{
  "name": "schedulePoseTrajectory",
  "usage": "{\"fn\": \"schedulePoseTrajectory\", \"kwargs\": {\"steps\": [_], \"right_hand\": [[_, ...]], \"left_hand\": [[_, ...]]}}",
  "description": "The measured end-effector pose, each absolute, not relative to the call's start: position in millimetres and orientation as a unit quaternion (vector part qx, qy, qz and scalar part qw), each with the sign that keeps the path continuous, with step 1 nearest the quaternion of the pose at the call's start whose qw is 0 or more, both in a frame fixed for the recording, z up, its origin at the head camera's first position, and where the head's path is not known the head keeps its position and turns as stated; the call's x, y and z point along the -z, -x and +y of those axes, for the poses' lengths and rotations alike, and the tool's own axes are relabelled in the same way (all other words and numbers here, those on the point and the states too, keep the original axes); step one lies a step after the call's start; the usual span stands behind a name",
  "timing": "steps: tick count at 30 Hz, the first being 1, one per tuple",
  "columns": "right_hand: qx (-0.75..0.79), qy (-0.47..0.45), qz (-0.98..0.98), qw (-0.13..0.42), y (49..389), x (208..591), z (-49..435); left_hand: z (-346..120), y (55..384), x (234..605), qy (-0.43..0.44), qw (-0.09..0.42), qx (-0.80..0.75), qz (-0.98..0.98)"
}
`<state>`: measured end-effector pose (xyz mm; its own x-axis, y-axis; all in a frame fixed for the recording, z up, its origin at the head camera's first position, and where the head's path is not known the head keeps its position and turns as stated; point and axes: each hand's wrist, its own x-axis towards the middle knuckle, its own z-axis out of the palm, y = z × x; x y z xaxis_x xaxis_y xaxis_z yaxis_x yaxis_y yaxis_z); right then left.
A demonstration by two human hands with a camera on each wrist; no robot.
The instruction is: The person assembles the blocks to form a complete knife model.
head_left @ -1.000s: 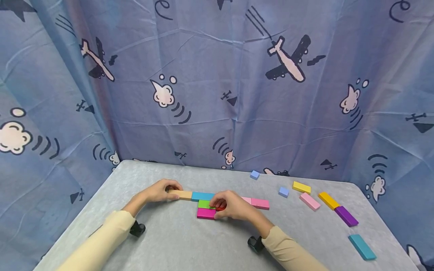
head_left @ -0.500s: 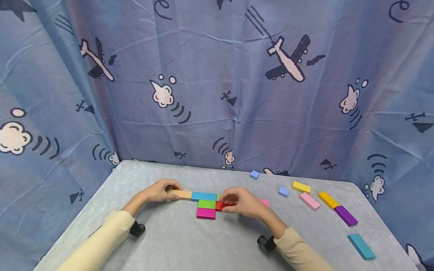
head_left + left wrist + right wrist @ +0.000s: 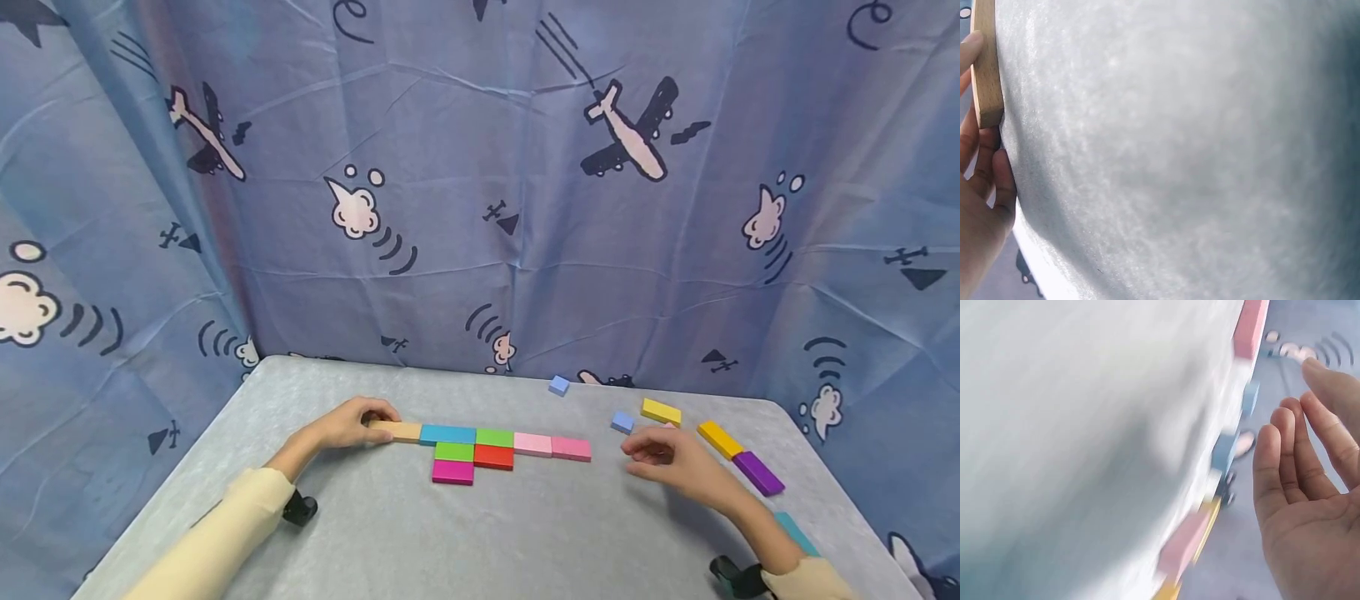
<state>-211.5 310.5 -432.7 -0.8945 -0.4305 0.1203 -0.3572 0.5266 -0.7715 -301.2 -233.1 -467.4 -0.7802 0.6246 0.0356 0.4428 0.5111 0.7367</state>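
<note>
My left hand (image 3: 348, 423) pinches the end of a tan wooden block (image 3: 405, 431), the leftmost in a row lying on the table. After it come a blue block (image 3: 447, 435), a green block (image 3: 495, 437), a light pink block (image 3: 532, 444) and a darker pink block (image 3: 572, 449). Along the row's near side lie a shorter green block (image 3: 454, 452) and a red block (image 3: 493, 457), with a magenta block (image 3: 453, 472) in front of the green one. My right hand (image 3: 678, 462) is over the table to the right, fingers loosely bent and holding nothing.
Beyond the right hand are two small blue cubes (image 3: 622, 422) and a yellow block (image 3: 662, 412). A loose pink block (image 3: 1185, 544) is mostly hidden by that hand in the head view. Further right lie orange (image 3: 720, 439), purple (image 3: 758, 473) and teal (image 3: 797, 533) blocks. A curtain (image 3: 450, 208) hangs behind.
My right hand has let go of the red block and moved right, toward the loose blocks, leaving the red one beside the short green one. The left hand stays on the tan block.
</note>
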Motion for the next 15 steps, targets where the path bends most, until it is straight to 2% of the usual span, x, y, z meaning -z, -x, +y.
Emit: {"fn": "schedulePoseTrajectory", "kwargs": {"steps": [7,15], "right_hand": [[0.401,0.138,0.904,0.054,186,430,365],[0.371,0.117,0.920,0.038,161,438,409]], "left_hand": [[-233,300,469,-0.313,0.116,-0.384,0.861],[-233,301,470,-0.314,0.112,-0.386,0.860]]}}
